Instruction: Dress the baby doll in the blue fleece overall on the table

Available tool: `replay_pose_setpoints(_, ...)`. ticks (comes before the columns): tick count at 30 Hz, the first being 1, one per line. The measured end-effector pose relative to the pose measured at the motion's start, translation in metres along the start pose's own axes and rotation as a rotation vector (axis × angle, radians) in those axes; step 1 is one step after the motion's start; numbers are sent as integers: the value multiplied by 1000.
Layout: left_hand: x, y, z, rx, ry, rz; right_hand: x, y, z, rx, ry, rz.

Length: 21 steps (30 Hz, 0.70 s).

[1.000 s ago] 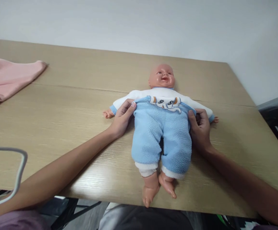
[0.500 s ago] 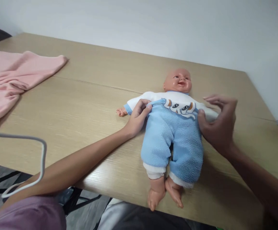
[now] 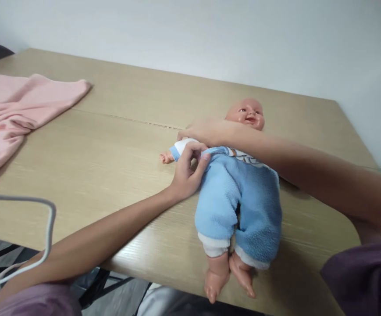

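Note:
A baby doll [image 3: 244,112] in a white top and blue fleece trousers [image 3: 239,202] lies on its back on the wooden table [image 3: 111,153], feet over the near edge. My left hand [image 3: 188,169] pinches the waistband of the trousers at the doll's right side. My right arm reaches across the doll's chest, and my right hand [image 3: 200,131] lies on the doll's white sleeve near its right shoulder. Its fingers are closed over the sleeve, as far as I can see.
A pink cloth [image 3: 16,109] lies bunched at the table's far left. A white cable [image 3: 42,228] loops in front of the near left edge. A white wall runs behind the table.
My right hand left the doll's left side and crossed over its chest to the right shoulder. My left hand stayed at the waistband. The view shifted slightly.

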State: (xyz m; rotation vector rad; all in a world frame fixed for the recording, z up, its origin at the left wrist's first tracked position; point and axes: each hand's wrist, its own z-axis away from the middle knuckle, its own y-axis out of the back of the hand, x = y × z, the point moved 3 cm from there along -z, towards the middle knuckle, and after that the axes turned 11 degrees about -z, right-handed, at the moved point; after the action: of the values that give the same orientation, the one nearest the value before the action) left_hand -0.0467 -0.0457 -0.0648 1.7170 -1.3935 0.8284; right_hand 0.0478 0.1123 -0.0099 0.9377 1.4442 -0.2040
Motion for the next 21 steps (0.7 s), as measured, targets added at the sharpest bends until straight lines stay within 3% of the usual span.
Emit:
replay_pose_setpoints(3, -3, -1, 0, -28, 4, 24, 1, -3, 9, -90, 1, 156)
replay_pose_setpoints(6, -5, -1, -1, -14, 19, 66, -7, 13, 30, 18, 49, 170)
replay_pose_setpoints(10, -1, 1, -1, 43, -62, -27, -17, 36, 60, 158, 15, -31)
replay_pose_setpoints(15, 4, 5, 4, 143, -234, -221, -22, 42, 79, 257, -81, -270)
replay_pose_setpoints(18, 3, 3, 8, 214, -225, -224, -24, 37, 81, 194, -19, -232)
replay_pose_setpoints(21, 3, -3, 9, 163, -143, -127, -24, 34, 84, 112, 91, -99)
